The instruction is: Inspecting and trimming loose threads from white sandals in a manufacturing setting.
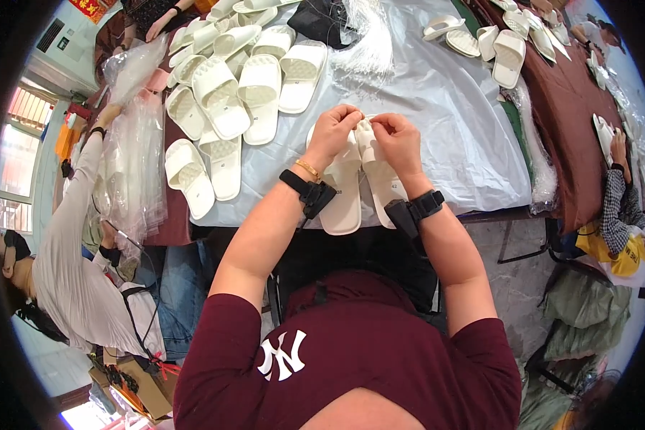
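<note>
A pair of cream-white slippers lies side by side in front of me, soles up the table: the left slipper (342, 193) and the right slipper (384, 183). My left hand (331, 132) is closed in a pinch over the far end of the left one. Close beside it, my right hand (398, 140) pinches too, above the right slipper's far end. The fingertips nearly meet; whatever thin thing they may hold is too small to make out. Both hands hide much of the slippers' straps. Just beyond lies a bundle of thin white strings (369, 43).
A heap of cream slippers (218, 93) covers the table's left part, on a pale grey sheet (451, 136). Beyond the strings sits a black bag (317, 21). At left, a co-worker's arm (86, 172) reaches to clear plastic bags (132, 143). More slippers (509, 57) lie at far right, near other workers.
</note>
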`<state>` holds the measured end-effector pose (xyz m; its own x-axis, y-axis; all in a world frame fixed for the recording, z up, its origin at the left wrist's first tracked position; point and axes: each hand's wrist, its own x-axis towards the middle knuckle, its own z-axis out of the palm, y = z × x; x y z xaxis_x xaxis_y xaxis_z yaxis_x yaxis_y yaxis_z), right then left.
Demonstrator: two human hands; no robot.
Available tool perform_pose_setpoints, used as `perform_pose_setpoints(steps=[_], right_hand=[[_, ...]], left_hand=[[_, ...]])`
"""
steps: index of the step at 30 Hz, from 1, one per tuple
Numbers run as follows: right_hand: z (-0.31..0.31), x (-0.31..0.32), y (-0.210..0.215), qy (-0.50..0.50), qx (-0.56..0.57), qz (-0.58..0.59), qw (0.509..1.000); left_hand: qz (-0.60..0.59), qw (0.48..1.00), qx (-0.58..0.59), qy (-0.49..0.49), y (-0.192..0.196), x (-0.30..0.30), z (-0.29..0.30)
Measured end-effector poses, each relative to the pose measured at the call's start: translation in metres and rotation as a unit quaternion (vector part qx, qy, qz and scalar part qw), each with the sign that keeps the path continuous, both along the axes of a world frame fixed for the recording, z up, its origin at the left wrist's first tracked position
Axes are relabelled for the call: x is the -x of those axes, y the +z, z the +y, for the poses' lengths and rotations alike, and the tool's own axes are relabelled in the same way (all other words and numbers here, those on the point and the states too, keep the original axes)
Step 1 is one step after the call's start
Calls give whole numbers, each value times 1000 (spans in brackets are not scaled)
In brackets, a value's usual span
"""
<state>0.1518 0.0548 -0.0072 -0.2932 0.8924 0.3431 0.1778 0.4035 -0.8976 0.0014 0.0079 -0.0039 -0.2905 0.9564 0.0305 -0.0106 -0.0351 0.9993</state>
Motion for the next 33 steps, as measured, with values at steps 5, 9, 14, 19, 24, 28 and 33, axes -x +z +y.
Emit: perform_pose_setpoints(steps=[5,9,14,19,24,28,33], right_hand=[[-1,2,-1,3,0,2,1000],[0,-1,-3,-2,-9,-9,1000],[0,1,-1,-1,-14,-8,1000],[0,0,-1,-2,-5,-7,1000],[-1,-1,-1,1,13,-10,1000],[-1,-1,-3,-1,9,-18,1000],[2,0,-1,5,-22,-37,999]], left_hand=[[19,1000,-9,-8,-7,4,2],[0,1000,6,-17,-3,1,0],[26,1000,-12,-13,0,1,-1],[39,999,9,-32,-1,1,-1],[56,997,21,-47,1,1,-4],[47,997,29,-61,-1,0,-4],[58,997,13,-54,-5,0,0]])
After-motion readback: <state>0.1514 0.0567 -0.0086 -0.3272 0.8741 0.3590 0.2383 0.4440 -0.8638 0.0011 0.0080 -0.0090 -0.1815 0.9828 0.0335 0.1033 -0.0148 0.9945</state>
